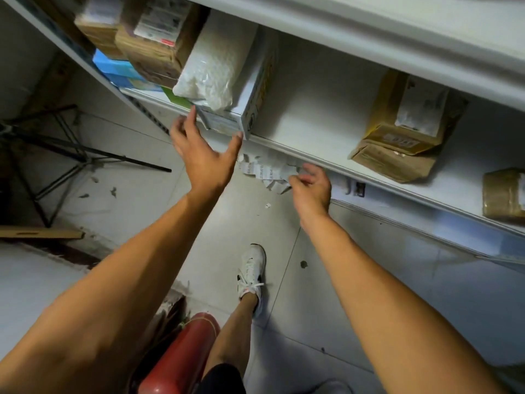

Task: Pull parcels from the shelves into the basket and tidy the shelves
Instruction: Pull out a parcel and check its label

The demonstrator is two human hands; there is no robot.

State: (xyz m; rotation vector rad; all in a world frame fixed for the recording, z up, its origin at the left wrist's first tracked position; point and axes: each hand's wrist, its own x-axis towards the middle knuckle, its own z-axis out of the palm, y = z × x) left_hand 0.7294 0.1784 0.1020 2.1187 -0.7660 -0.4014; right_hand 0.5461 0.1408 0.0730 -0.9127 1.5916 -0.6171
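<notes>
The white carton (250,89) at the left end of the shelf (326,120) is being met by the left hand (203,150), which is spread wide, thumb tip at the carton's near lower corner and fingertips at its front edge, nothing yet clasped. A bubble-wrap parcel (216,69) is seen lying on top of the carton, leaning toward the brown taped boxes (153,44) behind. A crumpled strip of labels (267,173) is pinched in the right hand (311,191) just below the shelf lip. The carton is judged stiff and fairly light, with smooth sides that may slip; it would best be taken across both front corners or from underneath. The bubble-wrap parcel is judged soft and loose, likely to slide off if the carton is tipped. Further right, a torn kraft parcel (406,129) is left standing well apart. No basket is shown.
</notes>
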